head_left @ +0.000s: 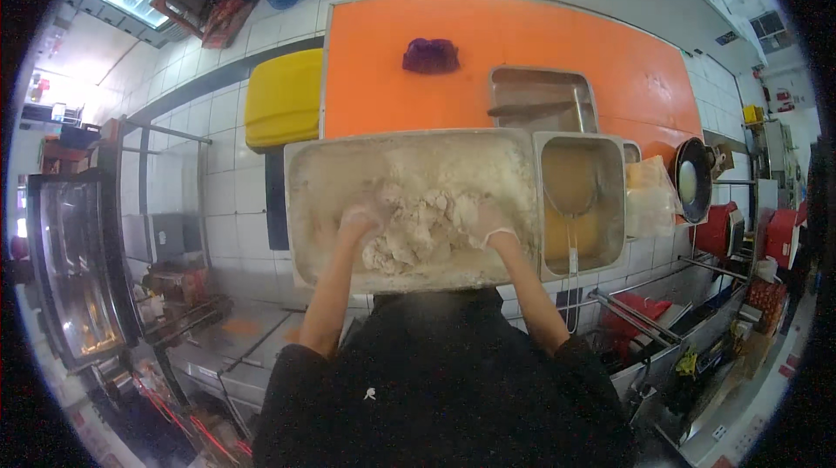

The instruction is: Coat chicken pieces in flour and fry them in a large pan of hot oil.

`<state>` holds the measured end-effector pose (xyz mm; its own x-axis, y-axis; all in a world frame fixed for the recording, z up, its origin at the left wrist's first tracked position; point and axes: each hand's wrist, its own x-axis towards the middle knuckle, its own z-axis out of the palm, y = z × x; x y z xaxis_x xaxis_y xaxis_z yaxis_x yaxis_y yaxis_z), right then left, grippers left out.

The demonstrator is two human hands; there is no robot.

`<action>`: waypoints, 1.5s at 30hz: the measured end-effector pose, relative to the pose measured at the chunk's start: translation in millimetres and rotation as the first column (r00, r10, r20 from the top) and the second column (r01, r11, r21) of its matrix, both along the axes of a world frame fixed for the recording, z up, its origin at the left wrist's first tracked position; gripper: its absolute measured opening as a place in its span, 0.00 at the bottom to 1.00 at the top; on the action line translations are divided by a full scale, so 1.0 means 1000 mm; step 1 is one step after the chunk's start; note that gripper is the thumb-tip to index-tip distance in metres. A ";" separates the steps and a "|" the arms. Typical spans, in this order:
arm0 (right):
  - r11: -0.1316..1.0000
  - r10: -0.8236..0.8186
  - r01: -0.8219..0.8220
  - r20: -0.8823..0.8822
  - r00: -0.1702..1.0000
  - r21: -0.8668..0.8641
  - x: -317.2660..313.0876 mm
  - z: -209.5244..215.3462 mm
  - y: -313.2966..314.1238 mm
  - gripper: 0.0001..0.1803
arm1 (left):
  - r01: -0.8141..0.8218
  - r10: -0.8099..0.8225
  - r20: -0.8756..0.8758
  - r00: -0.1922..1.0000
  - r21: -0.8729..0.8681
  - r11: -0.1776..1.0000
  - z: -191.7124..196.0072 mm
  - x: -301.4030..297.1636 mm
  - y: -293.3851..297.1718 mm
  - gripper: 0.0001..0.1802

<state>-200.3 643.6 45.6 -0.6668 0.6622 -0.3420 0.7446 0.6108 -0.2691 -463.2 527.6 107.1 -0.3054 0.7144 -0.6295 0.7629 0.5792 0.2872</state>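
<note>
A wide metal tray [300,207] in front of me holds pale powder that looks like flour. Lumpy, powder-coated pieces [405,237] are heaped in its middle; what they are under the coating I cannot make out. At the heap's left side is my left hand [364,214], its fingers blurred and partly sunk among the pieces. My right hand [489,222] touches the right side of the heap, fingers down in the powder and mostly hidden. What looks like a thin, clear glove shows at the right wrist.
Right of the tray, a metal pan [614,246] holds cloudy tan liquid and a long-handled wire strainer [572,246]. Behind stands an orange table [392,102] with a purple cloth-like bundle [431,56] and a shallow metal tray [540,76]. A yellow bin [283,98] is at the left, a black pan [694,181] at the right.
</note>
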 end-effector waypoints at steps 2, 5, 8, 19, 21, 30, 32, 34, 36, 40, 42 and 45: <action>0.975 0.051 -0.024 0.119 0.992 -0.219 -0.019 0.032 0.014 0.25 | 0.054 -0.052 0.046 0.998 -0.037 0.998 0.002 0.002 0.008 0.46; 0.942 0.072 -0.041 0.082 0.994 -0.332 -0.031 0.060 0.027 0.24 | -0.185 0.151 0.341 0.928 0.069 0.980 -0.058 -0.018 0.005 0.39; 0.902 0.048 -0.058 -0.035 0.998 -0.428 -0.021 0.073 0.039 0.23 | -0.358 0.257 0.507 0.823 0.111 0.927 -0.114 -0.065 -0.021 0.34; 0.741 0.364 -0.304 -0.021 0.931 -0.598 -0.030 -0.004 0.033 0.23 | 0.395 -0.392 0.071 0.917 -0.034 0.918 -0.131 -0.037 -0.069 0.36; 0.713 0.242 -0.126 0.074 0.967 -0.690 -0.034 -0.039 0.050 0.22 | 0.465 -0.463 0.041 0.885 -0.120 0.877 -0.099 -0.023 -0.034 0.33; 0.569 0.218 -0.020 0.128 0.968 -0.822 -0.092 -0.027 0.062 0.18 | 0.516 -0.534 -0.046 0.845 -0.197 0.834 -0.180 -0.080 -0.075 0.21; 0.569 0.221 -0.047 0.097 0.970 -0.821 -0.083 -0.019 0.061 0.17 | 0.478 -0.496 -0.057 0.866 -0.192 0.857 -0.190 -0.099 -0.091 0.23; 0.588 0.188 -0.034 0.095 0.978 -0.808 -0.054 -0.015 0.066 0.17 | 0.459 -0.479 -0.050 0.876 -0.219 0.861 -0.139 -0.092 -0.083 0.28; 0.647 0.158 -0.034 0.091 0.983 -0.762 -0.024 0.009 0.068 0.17 | 0.413 -0.414 0.007 0.910 -0.084 0.907 -0.071 -0.078 -0.075 0.27; 0.798 0.114 0.037 0.210 0.971 -0.602 -0.020 0.002 0.046 0.17 | 0.289 -0.373 0.136 0.918 0.417 0.862 0.055 -0.022 -0.064 0.15; 0.807 0.056 0.119 0.275 0.960 -0.579 -0.035 -0.008 0.041 0.17 | 0.337 -0.370 0.019 0.929 0.373 0.864 0.026 -0.014 -0.058 0.13; 0.697 -0.015 0.292 0.394 0.919 -0.655 -0.043 -0.018 0.067 0.17 | 0.364 -0.358 -0.138 0.923 0.014 0.931 -0.053 -0.056 -0.046 0.13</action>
